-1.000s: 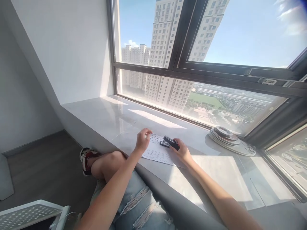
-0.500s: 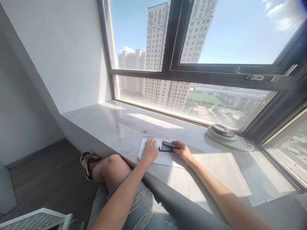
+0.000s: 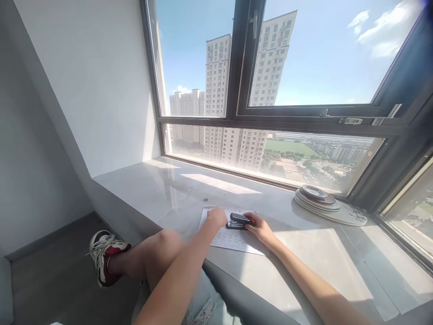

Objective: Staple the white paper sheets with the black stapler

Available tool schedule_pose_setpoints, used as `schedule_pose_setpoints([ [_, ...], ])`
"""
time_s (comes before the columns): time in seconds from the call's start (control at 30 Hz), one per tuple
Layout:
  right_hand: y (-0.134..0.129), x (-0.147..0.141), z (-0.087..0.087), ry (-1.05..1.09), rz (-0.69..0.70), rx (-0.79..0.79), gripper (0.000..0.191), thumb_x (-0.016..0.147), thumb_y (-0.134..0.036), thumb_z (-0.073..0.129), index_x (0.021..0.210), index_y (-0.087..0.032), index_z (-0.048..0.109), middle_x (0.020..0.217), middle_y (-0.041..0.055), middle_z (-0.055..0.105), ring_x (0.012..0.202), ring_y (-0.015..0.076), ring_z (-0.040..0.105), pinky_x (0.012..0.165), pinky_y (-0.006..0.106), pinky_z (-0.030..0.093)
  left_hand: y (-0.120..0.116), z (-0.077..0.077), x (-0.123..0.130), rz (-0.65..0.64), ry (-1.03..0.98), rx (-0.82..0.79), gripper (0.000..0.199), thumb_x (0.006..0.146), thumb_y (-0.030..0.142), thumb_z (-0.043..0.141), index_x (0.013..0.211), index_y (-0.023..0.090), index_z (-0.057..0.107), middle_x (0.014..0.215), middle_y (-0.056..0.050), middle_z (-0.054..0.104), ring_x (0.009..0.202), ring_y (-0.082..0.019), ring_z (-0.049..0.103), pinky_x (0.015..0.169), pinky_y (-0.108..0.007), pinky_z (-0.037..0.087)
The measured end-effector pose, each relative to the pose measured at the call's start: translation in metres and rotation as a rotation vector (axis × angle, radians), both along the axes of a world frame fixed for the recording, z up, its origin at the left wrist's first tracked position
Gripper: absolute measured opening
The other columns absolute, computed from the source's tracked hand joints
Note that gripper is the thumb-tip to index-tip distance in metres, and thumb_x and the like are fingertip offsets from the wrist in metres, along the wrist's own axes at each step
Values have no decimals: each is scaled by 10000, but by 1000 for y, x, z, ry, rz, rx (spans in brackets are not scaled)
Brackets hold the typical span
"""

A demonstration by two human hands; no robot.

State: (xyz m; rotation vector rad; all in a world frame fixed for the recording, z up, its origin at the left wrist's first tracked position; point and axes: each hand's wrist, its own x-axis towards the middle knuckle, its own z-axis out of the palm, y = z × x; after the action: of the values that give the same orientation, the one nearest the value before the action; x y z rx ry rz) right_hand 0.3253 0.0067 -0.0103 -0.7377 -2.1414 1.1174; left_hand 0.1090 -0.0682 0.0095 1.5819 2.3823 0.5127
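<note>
A black stapler [image 3: 241, 220], its jaws apart, rests over the sheets of paper [image 3: 233, 241] on the window sill. My right hand [image 3: 260, 228] grips its right end, thumb on the near side and fingers on the far side. Just left of the stapler's open end, my left hand [image 3: 217, 217] is over the upper part of the paper, blurred. Its fingers are turned away and hidden, so what they touch does not show. Printed or written lines cover the paper, which lies flat. A tiny dark grey piece [image 3: 205, 199] lies on the sill beyond it.
A stack of plates [image 3: 316, 203] stands at the right by the window frame [image 3: 287, 124]. The grey sill [image 3: 142, 189] carries everything, its front edge beside my bent leg [image 3: 145, 262]. A white wall [image 3: 84, 81] rises at the left.
My left hand, earlier spread flat on the paper, has lifted and turned toward the stapler. My right hand keeps its hold. The view has tilted up, and my foot has shifted left.
</note>
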Motion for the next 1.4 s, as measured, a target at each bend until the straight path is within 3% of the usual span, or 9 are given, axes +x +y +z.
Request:
schedule_pose_setpoints([
  [0.07, 1, -1, -1, -4, -9, -7, 405, 758, -257, 594, 1154, -240, 675, 1047, 45, 744, 1008, 294, 674, 937, 432, 496, 5, 6, 0, 35, 4, 32, 167, 777, 141, 626, 885, 152, 752, 923, -236, 743, 1052, -397, 695, 894, -518, 532],
  [0.23, -2, -3, 4, 18, -9, -12, 409, 739, -258, 575, 1132, -232, 685, 1048, 46, 745, 1018, 294, 670, 957, 433, 489, -17, -12, 4, 77, 43, 230, 361, 847, 52, 459, 1021, 177, 750, 1156, -197, 708, 1214, -320, 604, 988, -435, 493],
  [0.37, -5, -6, 10, 32, 4, -41, 395, 743, -256, 555, 1113, -227, 690, 1060, 49, 739, 1034, 290, 656, 968, 429, 469, -28, -23, -3, 108, -222, 490, 383, 853, 41, 420, 954, 199, 754, 1136, -133, 734, 1125, -261, 658, 990, -389, 509],
  [0.5, -9, -6, 16, 38, -7, -71, 371, 740, -230, 562, 1084, -221, 702, 1035, 52, 735, 1013, 284, 646, 946, 416, 459, -25, -15, -9, 65, -508, 665, 379, 878, 116, 433, 1049, 231, 751, 1248, -84, 716, 1228, -246, 626, 1072, -400, 483],
  [0.63, -9, -8, 18, 103, -5, -122, 412, 706, -234, 550, 1086, -236, 710, 1060, 29, 728, 1014, 274, 628, 928, 393, 453, -26, -12, -8, 0, -734, 726, 318, 873, 228, 520, 1096, 231, 747, 1263, -71, 715, 1266, -268, 609, 1112, -445, 457],
  [0.77, -3, -12, 13, 170, 2, -155, 385, 761, -302, 446, 1014, -233, 728, 1050, 30, 726, 1063, 284, 601, 945, 384, 425, -31, -13, -8, -10, -922, 652, 305, 880, 325, 584, 1111, 224, 755, 1269, -97, 709, 1289, -300, 594, 1132, -488, 431],
  [1.0, 8, -15, 3, 242, -74, -272, 364, 666, -291, 449, 882, -213, 733, 945, 47, 722, 970, 275, 591, 865, 357, 415, -32, -14, -17, -48, -1513, 460, 386, 946, 412, 560, 1167, 144, 728, 1387, -188, 639, 1259, -300, 637, 1072, -436, 518],
  [1.2, 9, -16, 2, 245, -116, -295, 365, 634, -297, 450, 844, -206, 733, 907, 48, 718, 954, 277, 589, 854, 357, 410, -29, -15, -19, 25, -1559, 395, 338, 959, 365, 567, 1121, 118, 732, 1325, -191, 678, 1218, -266, 666, 1090, -384, 515],
  [1.4, 8, -13, 5, 219, -79, -274, 393, 631, -308, 432, 850, -218, 745, 877, 25, 728, 931, 265, 612, 855, 341, 431, -29, -16, -17, 110, -1497, 464, 280, 968, 343, 577, 1058, 124, 727, 1285, -178, 704, 1191, -257, 682, 1102, -394, 500],
])
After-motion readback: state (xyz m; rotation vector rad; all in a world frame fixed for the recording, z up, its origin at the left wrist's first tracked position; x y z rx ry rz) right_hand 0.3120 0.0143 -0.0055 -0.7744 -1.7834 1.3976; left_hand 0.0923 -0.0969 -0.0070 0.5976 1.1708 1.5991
